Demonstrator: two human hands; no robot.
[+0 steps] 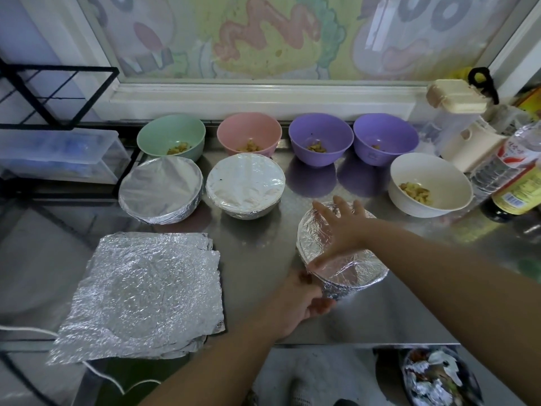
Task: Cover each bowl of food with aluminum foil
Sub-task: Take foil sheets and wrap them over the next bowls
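A foil-covered bowl [357, 276] stands near the front edge of the steel counter. My right hand [341, 227] lies flat on its foil top with fingers spread. My left hand [304, 300] grips the foil folded down the bowl's left side. Two more foil-covered bowls [161, 190] [245, 184] stand behind and to the left. Uncovered bowls with food line the back: a green bowl [171, 136], a pink bowl [248, 134], two purple bowls [320, 137] [385, 139] and a white bowl [430, 184]. A stack of foil sheets [146, 291] lies at the front left.
A clear plastic box [55, 153] and a black wire rack [52, 92] stand at the left. Bottles [515, 177] and a cream container [465, 124] crowd the right end of the steel counter [263, 253]. A bin with foil scraps [439, 376] sits on the floor.
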